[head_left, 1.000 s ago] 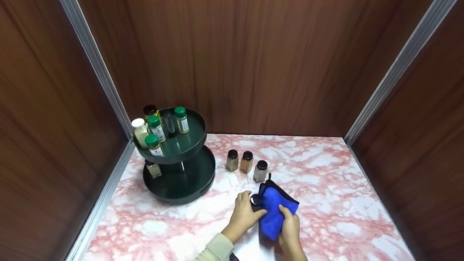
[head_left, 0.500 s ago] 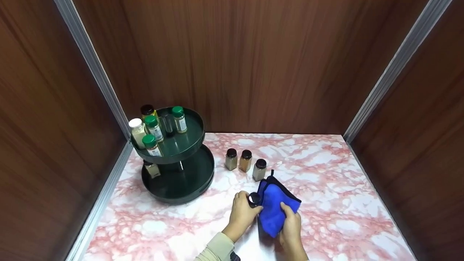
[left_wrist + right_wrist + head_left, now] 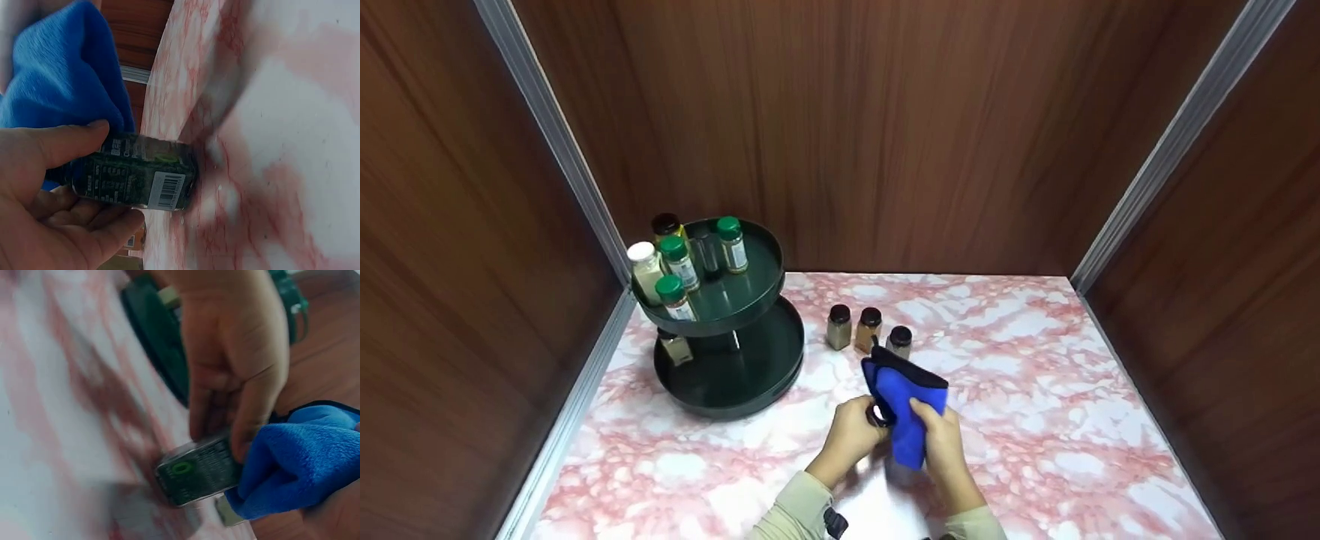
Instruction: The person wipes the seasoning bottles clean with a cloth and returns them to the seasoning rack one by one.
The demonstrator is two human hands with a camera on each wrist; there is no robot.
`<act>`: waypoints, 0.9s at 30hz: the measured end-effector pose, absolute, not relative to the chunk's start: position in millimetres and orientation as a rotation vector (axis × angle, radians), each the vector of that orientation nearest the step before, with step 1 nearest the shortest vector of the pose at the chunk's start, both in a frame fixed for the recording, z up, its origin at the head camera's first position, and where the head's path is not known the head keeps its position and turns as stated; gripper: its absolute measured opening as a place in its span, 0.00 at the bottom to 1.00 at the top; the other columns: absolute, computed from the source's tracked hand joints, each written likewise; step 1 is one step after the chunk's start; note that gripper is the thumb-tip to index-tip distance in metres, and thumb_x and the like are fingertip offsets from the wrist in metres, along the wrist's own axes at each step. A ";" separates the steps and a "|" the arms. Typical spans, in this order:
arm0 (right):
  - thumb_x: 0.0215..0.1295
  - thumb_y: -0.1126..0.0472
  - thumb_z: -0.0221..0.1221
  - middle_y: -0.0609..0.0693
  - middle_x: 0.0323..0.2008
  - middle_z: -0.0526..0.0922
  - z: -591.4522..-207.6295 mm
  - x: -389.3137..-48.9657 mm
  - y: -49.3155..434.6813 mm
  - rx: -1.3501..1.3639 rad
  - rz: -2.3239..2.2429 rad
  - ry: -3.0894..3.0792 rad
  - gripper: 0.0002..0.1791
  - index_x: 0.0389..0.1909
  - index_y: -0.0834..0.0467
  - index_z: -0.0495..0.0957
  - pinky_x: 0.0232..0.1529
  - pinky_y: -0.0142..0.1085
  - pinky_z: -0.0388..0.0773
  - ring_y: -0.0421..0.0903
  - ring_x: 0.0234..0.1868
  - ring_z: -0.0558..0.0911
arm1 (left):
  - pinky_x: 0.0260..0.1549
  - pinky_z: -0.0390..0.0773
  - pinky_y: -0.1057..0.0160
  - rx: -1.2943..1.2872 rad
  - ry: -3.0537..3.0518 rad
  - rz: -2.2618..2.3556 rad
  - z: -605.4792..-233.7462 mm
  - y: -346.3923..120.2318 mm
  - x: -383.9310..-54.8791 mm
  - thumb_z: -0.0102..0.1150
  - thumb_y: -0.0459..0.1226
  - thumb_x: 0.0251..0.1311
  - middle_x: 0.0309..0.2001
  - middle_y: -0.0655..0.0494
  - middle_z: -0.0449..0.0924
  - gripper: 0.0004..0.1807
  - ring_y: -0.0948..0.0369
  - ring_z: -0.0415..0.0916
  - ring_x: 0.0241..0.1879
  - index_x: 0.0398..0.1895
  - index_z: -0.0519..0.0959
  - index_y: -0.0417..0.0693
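Note:
My left hand (image 3: 849,433) grips a square spice bottle (image 3: 132,171) with a black cap. Its dark green side bears printed text and a barcode sticker in the left wrist view; the right wrist view shows a green mark on another face. My right hand (image 3: 943,442) holds a folded blue cloth (image 3: 906,409) with black edging, thumb on top. The cloth lies against the bottle's cap end, covering part of it. Just beyond the cloth stand three black-capped spice bottles: a greenish one (image 3: 838,331), an orange-brown one (image 3: 867,334) and a greyish one (image 3: 899,343), partly hidden by the cloth.
A two-tier dark green round rack (image 3: 742,379) stands at the left. Several bottles, some green-capped (image 3: 733,251) and one white-capped (image 3: 645,270), fill its top tier; one small bottle (image 3: 677,350) sits below. Brown wood-grain panels (image 3: 847,150) enclose the marbled table (image 3: 1035,420).
The blue cloth and my right hand have moved left and slightly up, so the cloth now overlaps the bottle's cap and the greyish bottle. My left hand has turned slightly, still holding its bottle.

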State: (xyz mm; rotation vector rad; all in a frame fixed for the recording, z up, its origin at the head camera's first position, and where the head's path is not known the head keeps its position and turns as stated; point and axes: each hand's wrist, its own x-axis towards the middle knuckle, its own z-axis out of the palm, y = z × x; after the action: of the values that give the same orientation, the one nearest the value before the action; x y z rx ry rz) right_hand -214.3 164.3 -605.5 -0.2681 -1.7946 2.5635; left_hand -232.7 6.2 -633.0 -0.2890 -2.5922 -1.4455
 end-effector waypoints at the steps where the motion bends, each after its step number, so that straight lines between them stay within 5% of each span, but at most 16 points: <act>1: 0.70 0.63 0.59 0.52 0.31 0.87 -608.5 -217.5 162.2 -0.279 2.559 -1.792 0.08 0.43 0.64 0.81 0.37 0.40 0.85 0.46 0.32 0.86 | 0.31 0.76 0.65 -0.300 -2.596 -1.448 -632.9 5.6 -232.9 0.74 0.31 0.38 0.28 0.50 0.86 0.14 0.67 0.72 0.27 0.33 0.85 0.46; 9: 0.71 0.60 0.58 0.51 0.34 0.88 -641.3 -218.6 153.6 -0.490 2.410 -1.871 0.13 0.46 0.66 0.81 0.40 0.34 0.83 0.42 0.34 0.85 | 0.39 0.79 0.65 -0.291 -2.618 -1.503 -632.4 3.1 -233.0 0.76 0.30 0.36 0.36 0.53 0.88 0.24 0.63 0.79 0.35 0.45 0.86 0.38; 14: 0.71 0.61 0.57 0.52 0.30 0.88 -625.9 -201.7 153.7 -0.569 2.431 -1.838 0.13 0.45 0.68 0.80 0.37 0.36 0.83 0.44 0.31 0.85 | 0.42 0.80 0.63 -0.328 -2.627 -1.496 -630.0 1.7 -233.0 0.78 0.30 0.37 0.37 0.52 0.89 0.23 0.60 0.82 0.38 0.43 0.87 0.40; 21: 0.70 0.62 0.58 0.52 0.32 0.88 -592.1 -205.0 156.3 -0.451 2.533 -1.693 0.11 0.46 0.65 0.79 0.37 0.38 0.85 0.46 0.33 0.86 | 0.33 0.76 0.66 -0.341 -2.663 -1.464 -628.0 -0.5 -235.6 0.77 0.28 0.33 0.29 0.52 0.86 0.21 0.66 0.74 0.28 0.38 0.86 0.42; 27: 0.70 0.61 0.58 0.52 0.32 0.87 -604.2 -222.1 154.8 -0.381 2.596 -1.694 0.10 0.45 0.64 0.79 0.37 0.40 0.85 0.47 0.34 0.86 | 0.30 0.75 0.66 -0.360 -2.676 -1.373 -627.7 -1.0 -235.9 0.75 0.30 0.33 0.27 0.53 0.85 0.18 0.68 0.71 0.26 0.34 0.85 0.43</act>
State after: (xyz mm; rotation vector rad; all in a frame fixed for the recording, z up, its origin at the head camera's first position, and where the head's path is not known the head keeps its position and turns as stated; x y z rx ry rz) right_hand -222.1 154.8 -604.2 -0.3812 -1.6936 2.5961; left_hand -235.9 -1.0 -627.7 -0.3596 -2.6762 -1.3729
